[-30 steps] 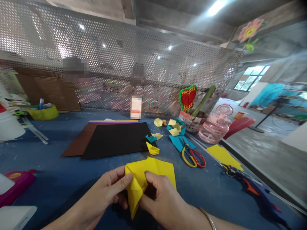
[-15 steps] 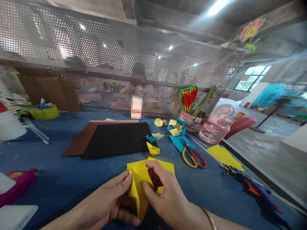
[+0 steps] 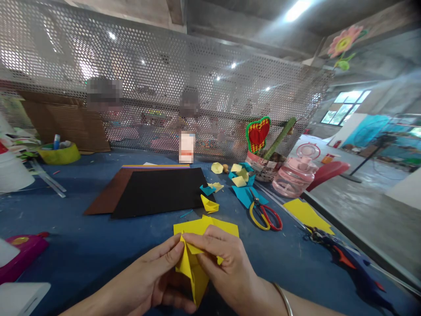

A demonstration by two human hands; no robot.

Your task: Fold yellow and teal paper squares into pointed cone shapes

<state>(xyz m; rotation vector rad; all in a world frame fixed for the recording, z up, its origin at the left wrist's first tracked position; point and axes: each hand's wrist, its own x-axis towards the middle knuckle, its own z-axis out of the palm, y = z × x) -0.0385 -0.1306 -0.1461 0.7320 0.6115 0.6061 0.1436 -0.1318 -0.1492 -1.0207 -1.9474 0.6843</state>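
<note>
- Yellow folded paper (image 3: 199, 276) is in both my hands, in front of the yellow sheets (image 3: 226, 228).
- My left hand (image 3: 161, 267) pinches its edge, thumb against fingers; my right hand (image 3: 226, 259) is closed on its top.
- Uneven pressure could skew a crease; a hard pull might tear the tip.
- The pot (image 3: 258, 164) holds a heart ornament (image 3: 258, 135) and green stem (image 3: 279, 139); the bowl (image 3: 62, 157), a blue-capped tube (image 3: 57, 141).
</note>
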